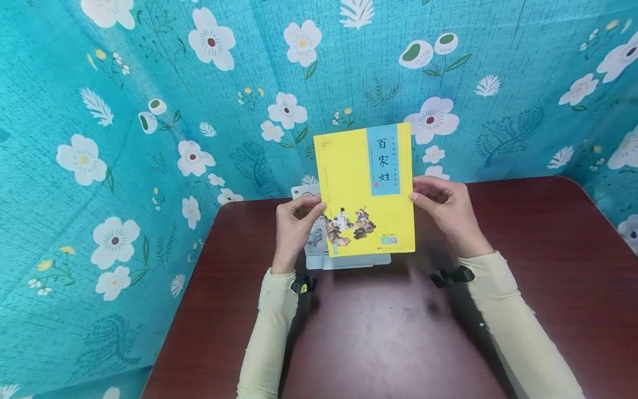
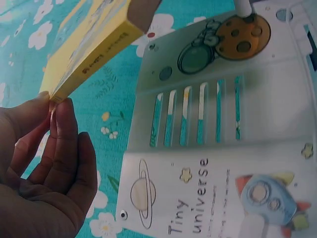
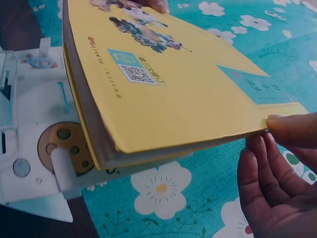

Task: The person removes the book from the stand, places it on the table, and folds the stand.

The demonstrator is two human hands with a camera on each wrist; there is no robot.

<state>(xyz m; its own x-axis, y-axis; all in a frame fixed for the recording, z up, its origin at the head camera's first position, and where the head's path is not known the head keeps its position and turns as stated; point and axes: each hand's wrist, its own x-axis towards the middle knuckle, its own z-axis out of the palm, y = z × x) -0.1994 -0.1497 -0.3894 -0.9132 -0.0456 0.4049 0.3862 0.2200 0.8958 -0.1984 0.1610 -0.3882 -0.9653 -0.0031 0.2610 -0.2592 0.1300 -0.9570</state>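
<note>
A yellow book (image 1: 349,183) with a blue title panel and small painted figures is held upright in the air, its front cover toward the head camera. My left hand (image 1: 297,230) pinches its left edge, thumb in front. On the opposite side my right hand (image 1: 451,213) pinches the right edge between thumb and fingers. The left wrist view shows the book's spine (image 2: 99,59) above my left fingers. Behind the book stands a white book stand (image 2: 198,119) with slots and printed space drawings, mostly hidden in the head view.
The dark red-brown table (image 1: 399,332) spreads beneath both arms. A teal cloth (image 1: 149,138) with white flowers hangs along the back and left side. Black straps with small cameras (image 1: 451,276) sit at the wrists.
</note>
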